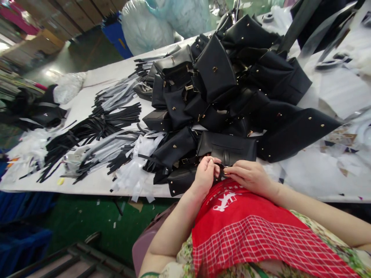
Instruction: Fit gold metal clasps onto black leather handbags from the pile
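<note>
A black handbag (234,144) lies at the table's front edge, right before my body. My left hand (207,172) is closed at its near side, with curled fingers pinching a small black strap (222,166). Opposite it, my right hand (251,177) has its fingers pressed together on the other end of that strap, where a small gold-coloured glint shows. My fingers partly hide the strap, and its exact shape cannot be made out. Touching this bag on the left are more black bags (176,146) with gold-coloured fittings.
A big heap of black bags (217,73) covers the middle of the white table (95,83). Bundles of black strips (95,129) and white wrapping (136,164) lie to the left. Clear sheeting and scraps (342,143) are on the right. Blue crates (23,247) stand below left.
</note>
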`<action>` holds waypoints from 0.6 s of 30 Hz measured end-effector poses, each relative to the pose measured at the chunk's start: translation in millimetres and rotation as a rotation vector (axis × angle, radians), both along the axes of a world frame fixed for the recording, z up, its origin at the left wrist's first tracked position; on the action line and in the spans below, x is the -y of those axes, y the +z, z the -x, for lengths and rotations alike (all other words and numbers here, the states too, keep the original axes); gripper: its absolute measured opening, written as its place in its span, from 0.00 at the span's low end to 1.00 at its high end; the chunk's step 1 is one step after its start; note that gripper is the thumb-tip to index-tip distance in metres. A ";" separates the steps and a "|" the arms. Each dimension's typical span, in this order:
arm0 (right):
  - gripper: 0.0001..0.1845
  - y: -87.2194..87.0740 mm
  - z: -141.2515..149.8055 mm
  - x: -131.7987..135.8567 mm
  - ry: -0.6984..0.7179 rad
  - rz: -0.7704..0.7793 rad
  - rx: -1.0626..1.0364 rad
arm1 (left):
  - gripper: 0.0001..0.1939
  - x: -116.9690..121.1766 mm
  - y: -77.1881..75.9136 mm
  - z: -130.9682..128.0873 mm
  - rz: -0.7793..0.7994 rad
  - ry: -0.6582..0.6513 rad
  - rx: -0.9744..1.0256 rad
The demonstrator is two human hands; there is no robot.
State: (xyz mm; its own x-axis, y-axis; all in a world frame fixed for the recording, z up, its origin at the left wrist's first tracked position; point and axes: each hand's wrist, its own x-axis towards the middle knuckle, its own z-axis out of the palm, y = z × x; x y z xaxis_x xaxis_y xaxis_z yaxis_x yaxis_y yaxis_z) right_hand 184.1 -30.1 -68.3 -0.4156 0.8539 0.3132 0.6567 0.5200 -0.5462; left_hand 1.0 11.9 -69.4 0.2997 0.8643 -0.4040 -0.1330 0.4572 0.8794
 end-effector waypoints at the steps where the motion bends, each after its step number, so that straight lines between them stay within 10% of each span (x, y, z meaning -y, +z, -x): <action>1: 0.14 -1.2 -1.3 0.4 0.004 -0.020 0.000 | 0.12 -2.9 0.5 1.6 0.029 0.046 0.042; 10: 0.14 -18.7 -12.2 0.4 -0.104 0.100 0.128 | 0.12 -19.5 10.3 43.0 0.004 0.190 0.189; 13: 0.38 -48.4 -14.9 -1.6 -0.228 0.165 0.229 | 0.07 -15.1 7.5 53.7 -0.004 0.178 0.138; 18: 0.44 -107.5 -22.7 -26.5 -0.319 0.365 0.369 | 0.03 -8.9 -6.0 59.9 -0.024 0.181 0.037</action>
State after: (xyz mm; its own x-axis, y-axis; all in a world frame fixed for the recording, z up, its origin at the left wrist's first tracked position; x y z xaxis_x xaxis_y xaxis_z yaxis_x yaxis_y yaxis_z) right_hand 206.8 -3.6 -175.8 -0.1469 0.9794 -0.1388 0.9293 0.0885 -0.3587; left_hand -58.9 20.8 -75.4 0.1531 0.9148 -0.3737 -0.2439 0.4014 0.8828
